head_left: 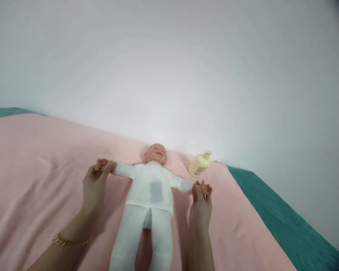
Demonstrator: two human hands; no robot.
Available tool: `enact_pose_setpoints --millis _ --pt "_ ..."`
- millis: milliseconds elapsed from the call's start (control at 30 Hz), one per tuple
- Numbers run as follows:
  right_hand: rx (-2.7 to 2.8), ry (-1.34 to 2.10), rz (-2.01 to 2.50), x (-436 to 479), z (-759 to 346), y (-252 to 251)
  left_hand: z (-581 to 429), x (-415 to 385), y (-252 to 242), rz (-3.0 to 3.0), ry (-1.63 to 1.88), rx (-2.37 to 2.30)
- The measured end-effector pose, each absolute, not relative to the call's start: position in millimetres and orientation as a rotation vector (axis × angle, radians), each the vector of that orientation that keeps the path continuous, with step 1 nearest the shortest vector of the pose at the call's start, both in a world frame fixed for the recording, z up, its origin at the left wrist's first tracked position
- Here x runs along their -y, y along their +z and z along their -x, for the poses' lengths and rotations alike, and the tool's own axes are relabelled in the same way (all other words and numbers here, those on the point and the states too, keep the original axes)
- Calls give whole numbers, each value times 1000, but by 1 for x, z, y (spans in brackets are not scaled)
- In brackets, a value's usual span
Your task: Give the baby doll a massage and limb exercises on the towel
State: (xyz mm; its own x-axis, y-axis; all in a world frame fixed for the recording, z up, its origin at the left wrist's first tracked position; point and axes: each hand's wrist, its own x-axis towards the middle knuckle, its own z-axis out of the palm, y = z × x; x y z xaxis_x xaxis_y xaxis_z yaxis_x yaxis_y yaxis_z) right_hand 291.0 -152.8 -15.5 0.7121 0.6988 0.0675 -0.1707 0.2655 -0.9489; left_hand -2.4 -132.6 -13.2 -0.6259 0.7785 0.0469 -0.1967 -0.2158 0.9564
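A baby doll (151, 192) in a white suit lies on its back on a pink blanket (36, 169), arms spread out to both sides. My left hand (94, 184), with a gold bracelet on the wrist, pinches the doll's small hand on the left side. On the other side my right hand (200, 207) grips the doll's other hand between thumb and fingers. A grey patch shows on the doll's chest.
A pale yellow pump bottle (200, 165) lies on its side on the blanket just right of the doll's head. Teal bedding (282, 222) shows past the blanket's right edge. A white wall (169, 67) rises right behind the bed.
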Motion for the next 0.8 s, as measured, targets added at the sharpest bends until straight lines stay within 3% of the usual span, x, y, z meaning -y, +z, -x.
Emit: enact_pose_setpoints --millis 233,533,800 --pt "826 532 1168 161 -259 2 -18 148 -11 -1267 1657 -1420" --pt "1652 240 1103 156 -249 -18 -25 140 -26 -2375 1452 -1044" --pt "1921 76 970 152 -245 -25 -25 139 -26 -2630 1364 -1051"
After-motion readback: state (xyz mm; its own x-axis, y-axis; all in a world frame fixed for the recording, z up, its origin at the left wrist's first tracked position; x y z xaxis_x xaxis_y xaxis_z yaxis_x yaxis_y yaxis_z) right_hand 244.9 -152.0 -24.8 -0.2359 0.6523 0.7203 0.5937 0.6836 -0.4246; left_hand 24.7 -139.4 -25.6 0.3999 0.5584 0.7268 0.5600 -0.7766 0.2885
